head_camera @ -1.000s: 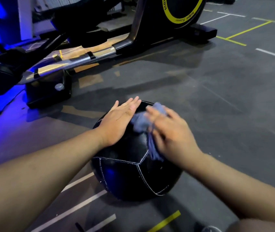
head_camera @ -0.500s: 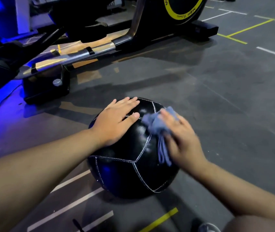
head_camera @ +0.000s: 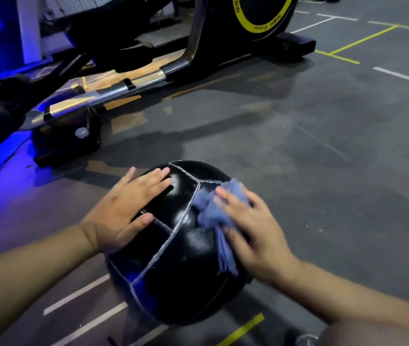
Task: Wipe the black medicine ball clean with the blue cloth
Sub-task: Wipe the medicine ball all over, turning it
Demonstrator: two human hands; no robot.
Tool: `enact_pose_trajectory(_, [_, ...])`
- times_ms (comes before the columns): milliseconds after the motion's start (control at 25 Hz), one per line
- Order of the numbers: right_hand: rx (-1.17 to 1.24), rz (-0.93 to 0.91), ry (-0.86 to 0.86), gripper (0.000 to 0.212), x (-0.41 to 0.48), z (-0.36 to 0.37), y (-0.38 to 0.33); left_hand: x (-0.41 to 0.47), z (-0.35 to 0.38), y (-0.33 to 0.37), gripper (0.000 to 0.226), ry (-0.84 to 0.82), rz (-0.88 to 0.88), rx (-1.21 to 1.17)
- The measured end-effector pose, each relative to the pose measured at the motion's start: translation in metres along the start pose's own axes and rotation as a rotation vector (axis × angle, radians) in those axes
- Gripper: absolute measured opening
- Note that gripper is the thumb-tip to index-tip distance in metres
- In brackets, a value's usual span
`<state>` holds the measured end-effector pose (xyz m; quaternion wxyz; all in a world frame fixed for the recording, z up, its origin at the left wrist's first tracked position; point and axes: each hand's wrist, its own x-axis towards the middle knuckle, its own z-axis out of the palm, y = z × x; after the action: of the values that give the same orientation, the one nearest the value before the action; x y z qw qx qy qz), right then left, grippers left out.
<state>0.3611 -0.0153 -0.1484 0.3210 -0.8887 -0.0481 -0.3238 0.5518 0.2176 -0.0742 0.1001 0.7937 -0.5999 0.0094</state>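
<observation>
A round black medicine ball (head_camera: 181, 245), glossy and panelled with pale stitched seams, is being steadied on the dark grey rubber floor (head_camera: 310, 158) in the lower centre of the frame. It is lying over a white painted line (head_camera: 78, 293), and a yellow painted line (head_camera: 241, 328) is showing just below it.

The left hand (head_camera: 121, 216) is being laid flat on the ball's upper left side. It is released, with the fingers straight and the thumb lying by a seam, and nothing is being grasped by it.

A crumpled blue cloth (head_camera: 213, 208) is being pressed against the upper right side of the ball, just right of the point where three seams are meeting. It is being grasped by the right hand (head_camera: 258, 236): the bunched part is being covered by the fingers, and a loose tail is hanging down the ball's surface beside the thumb. This hand and the cloth are being blurred by motion, so the exact lie of the fingertips cannot be told.

Both bare forearms are being extended in from the bottom corners of the frame.

The upper left and upper centre are being filled by a black exercise machine (head_camera: 193, 33) with a silver metal rail (head_camera: 103, 96) and a yellow ring (head_camera: 255, 27) on its housing. Blue light is being cast along the left edge, and a blue reflection is being carried on the ball's lower left panel.
</observation>
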Motion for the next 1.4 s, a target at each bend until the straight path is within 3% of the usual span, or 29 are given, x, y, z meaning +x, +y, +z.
enact_pose_trajectory(120, [-0.181,-0.325,-0.147,0.042,-0.036,0.009,-0.023,-0.002,-0.015,-0.016,0.06,-0.14,-0.049,0.17])
enact_pose_trajectory(280, [-0.213,-0.394,-0.142,0.042,-0.032,0.011,-0.025,0.014,-0.001,0.011,0.054,-0.062,-0.337,-0.103])
enact_pose_trajectory(360, [-0.075,-0.183,-0.026,0.039,-0.013,0.011,-0.017,0.021,0.007,0.019,0.057,-0.03,-0.373,-0.115])
enact_pose_trajectory(480, [0.213,0.479,0.172,0.035,0.034,0.009,0.015,0.027,0.009,0.027,0.06,-0.01,-0.401,-0.094])
enact_pose_trajectory(520, [0.263,0.579,0.17,0.034,0.044,0.009,0.02,0.027,0.011,0.03,0.059,0.004,-0.418,-0.082])
enact_pose_trajectory(560, [0.251,0.552,0.158,0.033,0.047,0.009,0.018,0.027,0.013,0.032,0.059,0.023,-0.426,-0.079])
enact_pose_trajectory(680, [0.019,0.099,0.056,0.043,0.021,0.023,-0.012,0.033,0.011,0.018,0.06,0.032,-0.46,-0.121])
enact_pose_trajectory(840, [-0.337,-0.7,-0.386,0.041,-0.022,0.048,-0.046,0.05,0.012,-0.013,0.063,-0.003,-0.503,-0.172])
enact_pose_trajectory(920, [-0.482,-0.846,-0.468,0.04,-0.025,0.05,-0.045,0.063,0.013,-0.012,0.067,-0.011,-0.512,-0.174])
enact_pose_trajectory(1000, [-0.447,-0.706,-0.374,0.04,-0.012,0.045,-0.037,0.074,0.01,-0.008,0.064,-0.028,-0.537,-0.179])
enact_pose_trajectory(1080, [-0.309,-0.312,-0.15,0.041,0.014,0.031,-0.023,0.083,0.01,-0.004,0.055,-0.042,-0.566,-0.157])
enact_pose_trajectory(1160, [-0.132,0.215,0.041,0.041,0.053,0.011,0.001,0.09,0.013,0.005,0.048,-0.039,-0.582,-0.106])
enact_pose_trajectory(1200, [-0.049,0.407,0.053,0.041,0.066,0.006,0.007,0.092,0.014,0.01,0.047,-0.033,-0.591,-0.089])
enact_pose_trajectory(1240, [0.001,0.451,0.039,0.042,0.071,0.005,0.004,0.094,0.015,0.013,0.047,-0.027,-0.598,-0.084])
enact_pose_trajectory(1280, [-0.012,0.344,0.02,0.044,0.066,0.009,-0.002,0.096,0.015,0.012,0.046,-0.028,-0.598,-0.087])
enact_pose_trajectory(1400, [-0.298,-0.308,-0.215,0.051,0.028,0.032,-0.033,0.085,0.012,-0.003,0.055,-0.016,-0.586,-0.153])
